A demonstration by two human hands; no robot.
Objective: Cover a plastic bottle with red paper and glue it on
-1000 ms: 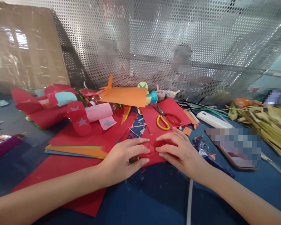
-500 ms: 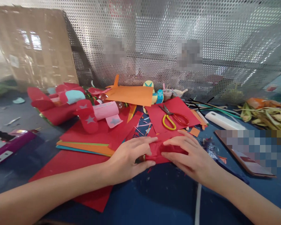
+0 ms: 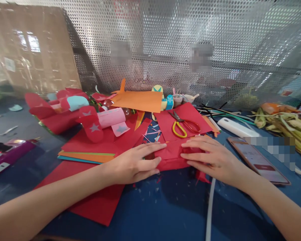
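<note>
Both hands press a folded red paper (image 3: 171,157) flat on the blue worktop (image 3: 165,211), left hand (image 3: 132,164) and right hand (image 3: 213,159) with fingers spread, gripping nothing. Scissors (image 3: 183,125) lie just beyond the fingers; a phone (image 3: 259,162) lies right of them.
</note>
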